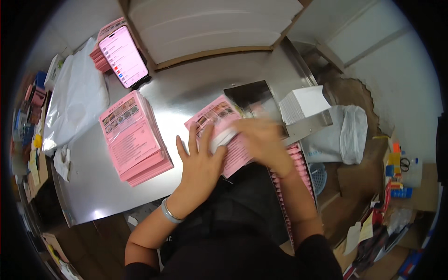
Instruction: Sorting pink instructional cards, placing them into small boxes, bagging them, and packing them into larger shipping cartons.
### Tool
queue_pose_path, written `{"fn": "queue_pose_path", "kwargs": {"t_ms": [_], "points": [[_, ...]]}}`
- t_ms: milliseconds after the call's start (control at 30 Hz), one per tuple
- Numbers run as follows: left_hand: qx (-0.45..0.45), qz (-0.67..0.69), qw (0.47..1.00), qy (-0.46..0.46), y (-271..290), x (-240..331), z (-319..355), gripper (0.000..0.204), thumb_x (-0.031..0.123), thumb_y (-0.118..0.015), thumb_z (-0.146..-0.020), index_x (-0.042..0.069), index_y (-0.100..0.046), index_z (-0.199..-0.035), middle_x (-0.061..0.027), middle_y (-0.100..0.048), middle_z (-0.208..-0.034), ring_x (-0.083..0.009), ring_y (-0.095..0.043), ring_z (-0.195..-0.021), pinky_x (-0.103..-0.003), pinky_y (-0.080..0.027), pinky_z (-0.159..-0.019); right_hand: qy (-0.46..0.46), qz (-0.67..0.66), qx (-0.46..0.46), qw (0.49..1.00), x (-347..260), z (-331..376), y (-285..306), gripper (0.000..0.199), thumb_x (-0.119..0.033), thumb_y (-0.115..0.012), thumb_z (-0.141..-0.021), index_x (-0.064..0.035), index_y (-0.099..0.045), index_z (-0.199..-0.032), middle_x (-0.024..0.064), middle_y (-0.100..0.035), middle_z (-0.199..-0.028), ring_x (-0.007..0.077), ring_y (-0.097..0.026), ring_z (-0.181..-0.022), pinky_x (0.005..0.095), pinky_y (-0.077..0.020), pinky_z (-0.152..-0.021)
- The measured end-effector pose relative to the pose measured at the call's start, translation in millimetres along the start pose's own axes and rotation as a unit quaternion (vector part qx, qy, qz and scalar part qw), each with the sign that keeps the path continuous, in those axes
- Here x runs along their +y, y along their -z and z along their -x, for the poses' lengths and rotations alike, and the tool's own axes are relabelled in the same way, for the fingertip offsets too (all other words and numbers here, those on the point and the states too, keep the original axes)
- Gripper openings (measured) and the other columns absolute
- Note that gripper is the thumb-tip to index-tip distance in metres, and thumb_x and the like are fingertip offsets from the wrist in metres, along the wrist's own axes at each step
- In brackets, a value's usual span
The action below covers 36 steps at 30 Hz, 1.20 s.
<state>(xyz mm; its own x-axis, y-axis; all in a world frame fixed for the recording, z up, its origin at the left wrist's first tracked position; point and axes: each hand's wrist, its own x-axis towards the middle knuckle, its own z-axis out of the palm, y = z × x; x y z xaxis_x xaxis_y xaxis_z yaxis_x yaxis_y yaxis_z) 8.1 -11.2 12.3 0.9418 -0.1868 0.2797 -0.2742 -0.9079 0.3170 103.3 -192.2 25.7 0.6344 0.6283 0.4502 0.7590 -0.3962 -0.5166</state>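
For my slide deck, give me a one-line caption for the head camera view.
Left hand presses a pink leaflet on a steel table while the blurred right hand sweeps across it.

Left hand [201, 161] flat, fingers spread, right hand [262, 140] motion-blurred, grip unclear

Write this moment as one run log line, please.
left hand: flat on pink printed paper leaflet | right hand: blurred, over leaflet | small white object: between hands

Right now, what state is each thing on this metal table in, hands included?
Left hand: flat, pressing a pink leaflet.
Right hand: motion-blurred, over the same leaflet.
White roll: between the hands; grip unclear.
Pink leaflet stack: piled, slightly fanned.
Phone: screen lit, propped.
White card stack: squared, on a metal tray.
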Motion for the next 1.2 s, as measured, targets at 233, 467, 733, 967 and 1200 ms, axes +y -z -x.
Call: {"fn": "queue_pose_path", "kwargs": {"t_ms": [233,467,733,967,1200], "points": [[-0.072,0.009,0.997,0.026,5.3,-13.7,-26.4,0.056,0.031,-0.080,-0.066,0.010,-0.060,-0.114,-0.0229,-0.036,-0.143,-0.0442,-0.033,-0.133,-0.070,-0.028,-0.099,-0.157,0.383,0.159,0.896,24.5,15.2,65.3,0.025,-0.009,-0.065,-0.085,0.0036,-0.065,-0.106,0.0140,-0.056,-0.095,0.0317,-0.051,-0.093,0.0397,-0.0454,-0.078],[-0.077,-0.082,0.993,-0.046,6.9,-10.6,-58.0,0.061,0.057,-0.073,-0.067,0.009,-0.064,-0.103,-0.0259,-0.046,-0.134,-0.0374,-0.049,-0.111,-0.053,-0.039,-0.086,-0.179,0.237,0.159,0.941,27.4,21.8,80.4,0.031,-0.001,-0.063,-0.079,0.0004,-0.066,-0.110,0.0120,-0.057,-0.100,0.0295,-0.052,-0.094,0.0382,-0.0453,-0.080],[-0.033,0.063,0.995,-0.069,0.7,-11.9,-14.3,0.054,0.025,-0.074,-0.067,0.007,-0.060,-0.116,-0.0247,-0.045,-0.135,-0.0312,-0.055,-0.092,-0.039,-0.041,-0.075,-0.015,0.215,0.072,0.974,-26.0,34.0,27.7,0.042,-0.014,-0.064,-0.076,-0.0020,-0.063,-0.117,0.0168,-0.062,-0.116,0.0370,-0.060,-0.107,0.0465,-0.0454,-0.095],[-0.025,0.222,0.962,-0.159,-15.6,6.3,-35.1,0.078,-0.001,-0.073,-0.067,0.022,-0.051,-0.138,-0.0238,-0.038,-0.142,-0.0356,-0.062,-0.095,-0.038,-0.054,-0.080,-0.012,0.195,-0.047,0.980,6.3,22.5,-31.1,0.017,-0.013,-0.060,-0.078,-0.0061,-0.063,-0.094,0.0182,-0.062,-0.096,0.0313,-0.063,-0.090,0.0537,-0.0461,-0.092],[0.079,0.238,0.960,0.125,42.2,-23.3,-0.9,0.039,0.008,-0.066,-0.083,0.001,-0.042,-0.115,-0.0238,-0.050,-0.127,-0.0355,-0.056,-0.103,-0.040,-0.045,-0.089,-0.117,0.275,-0.002,0.954,27.2,-6.3,17.0,0.014,-0.015,-0.059,-0.085,-0.0022,-0.066,-0.083,0.0171,-0.064,-0.078,0.0303,-0.062,-0.064,0.0398,-0.0501,-0.056]]}}
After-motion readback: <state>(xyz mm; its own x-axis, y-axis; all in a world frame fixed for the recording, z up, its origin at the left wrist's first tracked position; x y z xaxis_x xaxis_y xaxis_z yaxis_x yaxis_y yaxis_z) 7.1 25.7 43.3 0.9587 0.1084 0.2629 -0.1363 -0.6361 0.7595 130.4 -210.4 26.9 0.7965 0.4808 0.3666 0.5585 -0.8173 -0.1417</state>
